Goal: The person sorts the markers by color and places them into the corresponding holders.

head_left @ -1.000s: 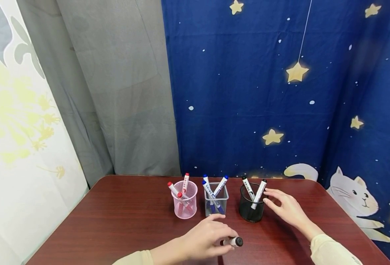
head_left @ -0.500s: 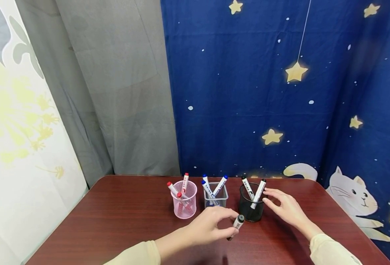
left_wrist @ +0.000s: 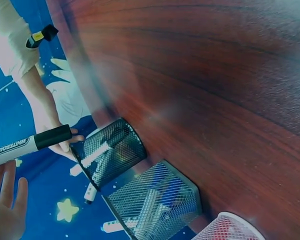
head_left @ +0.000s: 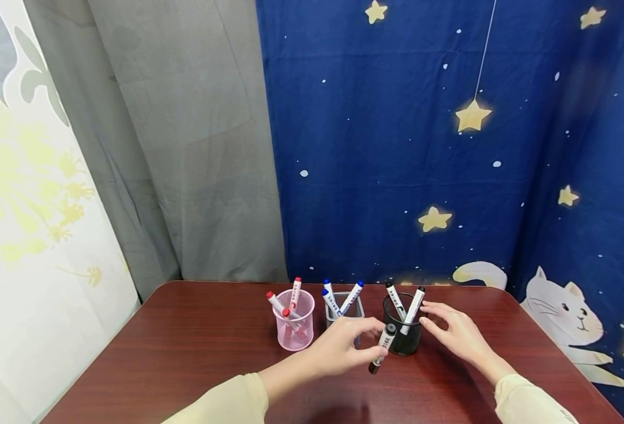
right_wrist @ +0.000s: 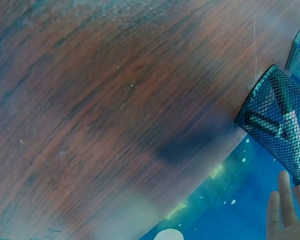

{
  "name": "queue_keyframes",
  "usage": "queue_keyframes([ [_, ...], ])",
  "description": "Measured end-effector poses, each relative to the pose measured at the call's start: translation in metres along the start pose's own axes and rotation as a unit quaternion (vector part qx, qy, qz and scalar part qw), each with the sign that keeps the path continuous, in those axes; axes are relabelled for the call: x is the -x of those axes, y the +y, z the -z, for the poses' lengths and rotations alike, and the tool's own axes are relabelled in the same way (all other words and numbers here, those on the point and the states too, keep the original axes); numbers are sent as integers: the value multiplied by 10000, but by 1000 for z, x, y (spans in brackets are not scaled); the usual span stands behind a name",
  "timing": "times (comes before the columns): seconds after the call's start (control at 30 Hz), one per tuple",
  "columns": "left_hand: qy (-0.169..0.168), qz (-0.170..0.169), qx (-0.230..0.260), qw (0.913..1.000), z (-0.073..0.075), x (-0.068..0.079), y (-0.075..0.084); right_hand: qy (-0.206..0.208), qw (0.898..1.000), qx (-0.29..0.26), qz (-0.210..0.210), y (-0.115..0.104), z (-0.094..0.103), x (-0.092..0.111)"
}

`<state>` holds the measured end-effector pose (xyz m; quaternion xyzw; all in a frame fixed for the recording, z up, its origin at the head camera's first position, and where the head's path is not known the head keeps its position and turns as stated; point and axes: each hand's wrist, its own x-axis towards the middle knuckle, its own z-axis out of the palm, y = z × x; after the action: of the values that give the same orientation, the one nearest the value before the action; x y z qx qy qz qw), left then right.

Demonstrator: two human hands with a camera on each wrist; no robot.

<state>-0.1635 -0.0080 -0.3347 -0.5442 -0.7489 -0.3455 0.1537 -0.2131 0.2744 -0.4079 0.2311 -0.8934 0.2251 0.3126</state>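
My left hand [head_left: 340, 347] pinches a whiteboard marker [head_left: 383, 346] with black ends between thumb and fingers, tilted, in front of the cups. In the left wrist view the marker [left_wrist: 30, 145] shows its WHITEBOARD lettering. Just behind it stands the round black mesh cup [head_left: 408, 341], which holds two black-capped markers [head_left: 413, 309]. At that cup's right rim rests my right hand [head_left: 460, 333], its fingers relaxed and slightly bent. In the right wrist view its fingertips [right_wrist: 285, 187] lie right at the rim of the black cup [right_wrist: 277, 120].
Left of the black cup is a square grey mesh cup [head_left: 362, 312] with blue-capped markers, partly hidden by my left hand. Further left, a round pink mesh cup [head_left: 296, 338] holds red-capped markers. All stand on the brown wooden table [head_left: 200, 347], before a blue star curtain [head_left: 375, 147].
My left hand has moved forward and a little right, raising the marker from nearly end-on to a steeper tilt near the black cup. My right hand has stayed at the cup's rim.
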Motion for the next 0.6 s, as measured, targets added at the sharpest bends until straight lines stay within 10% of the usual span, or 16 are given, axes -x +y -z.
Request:
queue_keyframes([
  [0.6, 271, 1103, 734, 9908, -1, -32, -13, -3, 10000, -38, 13, -1, 0, 0],
])
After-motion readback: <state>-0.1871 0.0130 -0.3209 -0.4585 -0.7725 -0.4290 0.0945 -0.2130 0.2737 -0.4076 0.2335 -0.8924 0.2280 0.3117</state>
